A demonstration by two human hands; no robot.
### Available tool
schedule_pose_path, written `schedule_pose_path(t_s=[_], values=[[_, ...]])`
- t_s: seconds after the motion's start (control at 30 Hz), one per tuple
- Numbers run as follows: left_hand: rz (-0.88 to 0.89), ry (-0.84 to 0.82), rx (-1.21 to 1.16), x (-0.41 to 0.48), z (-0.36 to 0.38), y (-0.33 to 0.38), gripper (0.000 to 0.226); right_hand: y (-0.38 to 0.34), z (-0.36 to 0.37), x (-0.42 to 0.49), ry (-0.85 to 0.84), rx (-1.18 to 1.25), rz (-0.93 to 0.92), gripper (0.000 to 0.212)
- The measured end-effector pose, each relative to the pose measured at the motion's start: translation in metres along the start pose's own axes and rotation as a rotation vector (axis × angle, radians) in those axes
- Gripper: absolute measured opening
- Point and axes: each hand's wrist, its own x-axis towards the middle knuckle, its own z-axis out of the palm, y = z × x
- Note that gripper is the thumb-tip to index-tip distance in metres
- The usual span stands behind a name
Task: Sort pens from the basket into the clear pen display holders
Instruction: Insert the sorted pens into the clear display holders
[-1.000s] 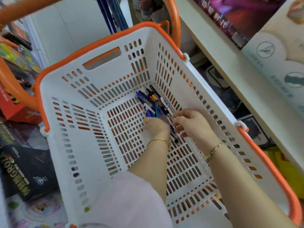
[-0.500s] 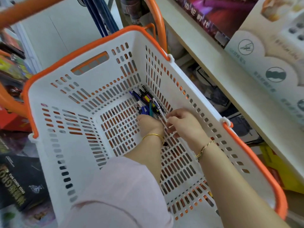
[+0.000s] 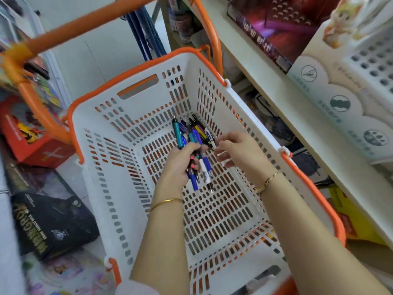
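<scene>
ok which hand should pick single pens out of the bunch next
Probably the right hand: its fingertips sit beside the pens, while the left hand is full, gripping the bunch.

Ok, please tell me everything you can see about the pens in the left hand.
The pens are a mixed bundle of plastic pens with blue, teal, white and black barrels. The left hand grips them round the middle, inside the white basket. Their tips point toward the person, the other ends toward the far wall. The right hand is close beside them; contact is unclear.
</scene>
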Motion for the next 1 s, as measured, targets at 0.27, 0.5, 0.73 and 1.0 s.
schedule_pose_path(t_s=[0.27, 0.5, 0.73, 1.0], values=[[0.279, -0.356, -0.055, -0.107, 0.067, 0.046, 0.008, -0.042, -0.063, -0.084, 0.009, 0.200, -0.212, 0.028], [0.340, -0.639, -0.027, -0.186, 0.180, 0.010, 0.016, -0.012, -0.143, -0.171, 0.435, 0.244, -0.482, 0.015], [0.224, -0.800, 0.029, -0.274, 0.286, -0.063, 0.010, 0.046, -0.234, -0.262, 0.885, 0.436, -0.391, 0.020], [0.243, -0.877, 0.126, -0.311, 0.339, -0.101, 0.013, 0.081, -0.298, -0.326, 0.785, 0.613, -0.472, 0.014]])
